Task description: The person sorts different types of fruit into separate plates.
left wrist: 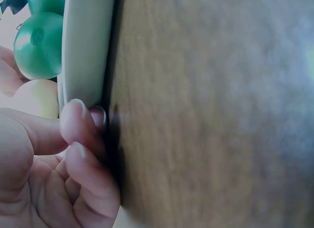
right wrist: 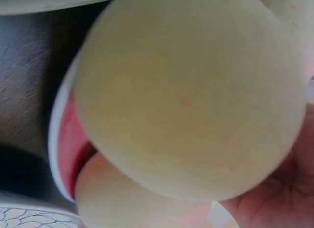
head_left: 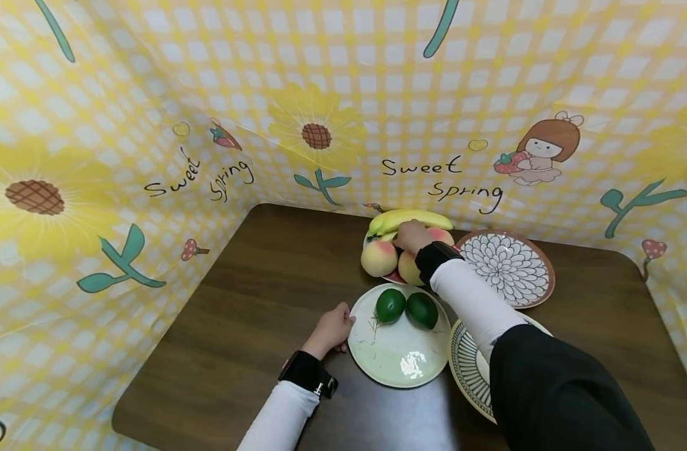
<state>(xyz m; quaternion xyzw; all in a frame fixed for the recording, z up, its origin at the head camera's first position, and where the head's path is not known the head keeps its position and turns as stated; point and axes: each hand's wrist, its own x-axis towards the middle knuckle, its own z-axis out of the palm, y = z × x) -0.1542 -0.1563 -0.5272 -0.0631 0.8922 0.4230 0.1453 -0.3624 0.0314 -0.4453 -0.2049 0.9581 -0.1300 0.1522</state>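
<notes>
My left hand [head_left: 333,329] is at the left rim of a pale green plate [head_left: 397,363], its curled fingers and thumb pinching the edge in the left wrist view. Two smooth dark green fruits [head_left: 390,305], like avocados, lie on this plate. Behind it stands a dish with a red inside [right wrist: 71,139] and a white rim, full of peaches [head_left: 379,258] and bananas [head_left: 417,218]. My right hand [head_left: 414,237] reaches down among that fruit, fingertips hidden. Close to it in the right wrist view is a large peach [right wrist: 191,95]; I cannot tell whether the hand grips anything.
A brown-rimmed plate with a petal pattern [head_left: 504,266] lies at the back right. Partly under my right arm is a striped-rim plate [head_left: 470,369], against the pale green one. Behind the wooden table [head_left: 236,300] hangs yellow checked cloth [head_left: 253,69].
</notes>
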